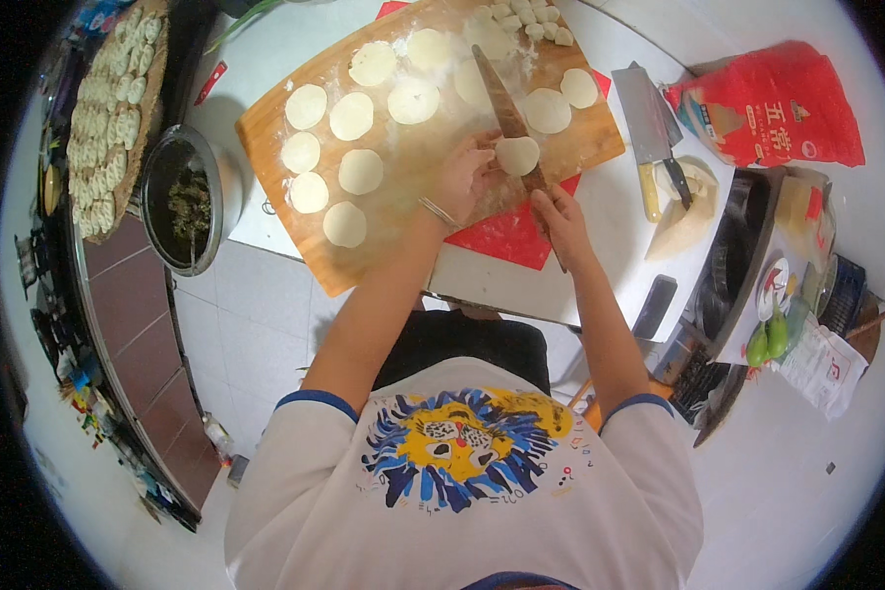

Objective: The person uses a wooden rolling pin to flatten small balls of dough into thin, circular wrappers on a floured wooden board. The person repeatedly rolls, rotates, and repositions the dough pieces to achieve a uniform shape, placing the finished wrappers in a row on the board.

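A wooden rolling pin [502, 98] lies slantwise over the right half of a floured wooden board [413, 211]. My right hand [562, 224] is closed round its near end. A small round dough wrapper [517, 155] rests across the pin. At that wrapper's left edge, the fingers of my left hand [467, 179] are bent in and pinch it; the fingertips are partly hidden. Several rolled dough rounds [352, 116] are spread over the board's left and middle, with others [548, 110] right of the pin. Small cut dough pieces [536, 17] sit at the far right corner.
Right of the board are a cleaver [645, 113], a black-handled knife [678, 183], a phone [656, 307] and a red bag [772, 106]. At left stand a bowl of dark green filling [189, 202] and a tray of shaped dumplings [118, 108]. Red sheeting [506, 236] shows under the board.
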`<state>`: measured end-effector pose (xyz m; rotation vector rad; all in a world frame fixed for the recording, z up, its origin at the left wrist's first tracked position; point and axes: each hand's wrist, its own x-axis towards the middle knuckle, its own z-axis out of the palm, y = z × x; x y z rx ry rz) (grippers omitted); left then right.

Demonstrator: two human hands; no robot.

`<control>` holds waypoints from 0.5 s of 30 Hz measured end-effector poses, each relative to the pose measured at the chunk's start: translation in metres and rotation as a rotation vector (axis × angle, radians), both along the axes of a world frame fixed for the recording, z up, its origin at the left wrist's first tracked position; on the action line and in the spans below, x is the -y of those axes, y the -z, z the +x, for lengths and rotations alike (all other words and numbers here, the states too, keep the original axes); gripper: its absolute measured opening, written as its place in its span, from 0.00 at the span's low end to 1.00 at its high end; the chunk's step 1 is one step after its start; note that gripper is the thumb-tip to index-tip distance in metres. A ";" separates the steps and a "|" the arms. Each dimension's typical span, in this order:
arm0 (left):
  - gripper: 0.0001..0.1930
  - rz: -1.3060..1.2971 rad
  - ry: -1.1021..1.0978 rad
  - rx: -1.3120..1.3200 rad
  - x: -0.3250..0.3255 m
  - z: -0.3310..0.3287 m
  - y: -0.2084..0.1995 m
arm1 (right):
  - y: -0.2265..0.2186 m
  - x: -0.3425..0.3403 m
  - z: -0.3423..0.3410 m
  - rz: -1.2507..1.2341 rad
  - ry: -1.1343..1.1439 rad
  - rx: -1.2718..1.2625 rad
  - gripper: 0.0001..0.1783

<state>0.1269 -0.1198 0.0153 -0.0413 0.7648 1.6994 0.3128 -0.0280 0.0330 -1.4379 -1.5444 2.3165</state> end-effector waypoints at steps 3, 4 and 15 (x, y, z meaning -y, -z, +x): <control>0.14 -0.120 0.150 -0.175 0.006 0.000 0.010 | 0.004 0.016 -0.001 0.603 0.038 -0.003 0.16; 0.14 -0.153 0.190 -0.280 0.008 -0.002 0.016 | 0.003 0.016 0.001 0.825 -0.005 0.121 0.16; 0.27 -0.589 0.025 -2.121 0.069 -0.031 -0.005 | 0.015 -0.021 0.011 1.349 -0.626 0.135 0.22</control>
